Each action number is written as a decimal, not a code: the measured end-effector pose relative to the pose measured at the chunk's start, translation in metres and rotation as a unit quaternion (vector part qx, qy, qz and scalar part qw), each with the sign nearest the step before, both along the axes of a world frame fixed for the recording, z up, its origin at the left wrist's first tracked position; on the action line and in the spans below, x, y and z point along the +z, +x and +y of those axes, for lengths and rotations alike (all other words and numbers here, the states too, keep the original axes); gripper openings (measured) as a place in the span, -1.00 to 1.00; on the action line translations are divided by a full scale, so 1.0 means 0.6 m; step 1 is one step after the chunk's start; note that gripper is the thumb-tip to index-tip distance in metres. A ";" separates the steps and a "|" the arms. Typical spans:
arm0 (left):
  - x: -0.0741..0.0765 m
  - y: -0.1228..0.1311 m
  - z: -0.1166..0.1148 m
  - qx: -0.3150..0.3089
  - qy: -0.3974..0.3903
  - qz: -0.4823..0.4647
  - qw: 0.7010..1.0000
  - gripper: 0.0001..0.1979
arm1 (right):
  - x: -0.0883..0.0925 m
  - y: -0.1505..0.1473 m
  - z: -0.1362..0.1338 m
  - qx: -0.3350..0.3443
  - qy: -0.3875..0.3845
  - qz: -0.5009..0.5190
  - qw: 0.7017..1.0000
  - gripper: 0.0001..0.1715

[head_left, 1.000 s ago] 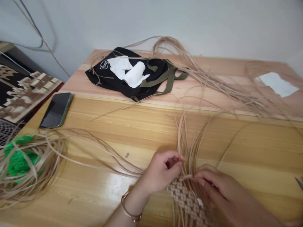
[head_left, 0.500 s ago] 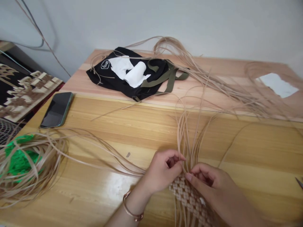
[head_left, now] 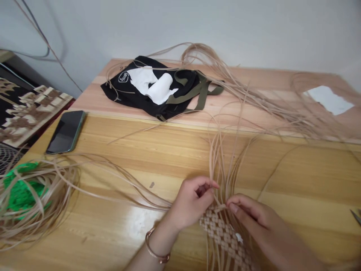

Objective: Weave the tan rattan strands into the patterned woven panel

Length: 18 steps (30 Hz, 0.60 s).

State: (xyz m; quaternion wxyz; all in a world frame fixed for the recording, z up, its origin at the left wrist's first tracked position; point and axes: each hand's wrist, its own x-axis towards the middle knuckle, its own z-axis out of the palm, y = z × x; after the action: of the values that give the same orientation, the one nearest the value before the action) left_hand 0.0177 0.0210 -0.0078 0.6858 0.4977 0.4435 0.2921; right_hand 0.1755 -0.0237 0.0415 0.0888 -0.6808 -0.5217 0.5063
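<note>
A glossy yellow varnished-wood counter (head_left: 113,150) is gleaming, while pale flat cane strips (head_left: 217,158) and a black cloth bag (head_left: 186,82) are looking matt.

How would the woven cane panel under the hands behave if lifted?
The woven cane panel would probably feel light, being built from thin strips. Its open weave would likely flex, not stay rigid. Its long loose strands would probably droop and sway, since they already curve.

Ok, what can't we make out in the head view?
- Left hand grip: its own fingers hide whether it holds strands.
- Right hand grip: fingers hide what they pinch.
- Woven cane panel: lower end cut off by bottom edge.
- Metal tip: cut off by right edge, tool unclear.
- Green object: mostly covered by loose strands.
</note>
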 end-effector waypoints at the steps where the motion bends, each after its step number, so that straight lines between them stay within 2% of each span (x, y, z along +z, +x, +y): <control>1: 0.000 0.000 0.000 -0.001 0.001 0.001 1.000 -0.83 | -0.001 0.001 -0.001 0.023 0.018 -0.018 0.999 -0.73; 4: 0.001 -0.002 -0.001 -0.008 0.007 0.007 1.000 -0.83 | -0.001 -0.002 0.002 0.082 0.069 -0.056 0.993 -0.74; 6: 0.001 -0.002 0.000 -0.010 0.009 0.010 1.000 -0.83 | 0.002 -0.009 0.005 0.098 0.079 -0.064 0.990 -0.70; 11: 0.001 -0.003 0.002 -0.014 0.013 0.011 1.000 -0.83 | 0.010 -0.029 0.013 0.072 0.066 -0.128 0.987 -0.74; 15: 0.002 -0.004 0.003 -0.015 -0.003 0.011 1.000 -0.84 | 0.012 -0.031 0.020 0.072 0.088 -0.156 0.981 -0.81; 18: 0.004 -0.004 0.004 -0.016 -0.015 0.007 1.000 -0.85 | 0.014 -0.026 0.022 0.079 0.087 -0.147 0.982 -0.75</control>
State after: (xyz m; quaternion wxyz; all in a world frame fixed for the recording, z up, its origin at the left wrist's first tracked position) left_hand 0.0155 0.0234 -0.0052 0.6946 0.4967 0.4445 0.2705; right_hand 0.1601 -0.0104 0.0498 0.0298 -0.6946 -0.6231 0.3584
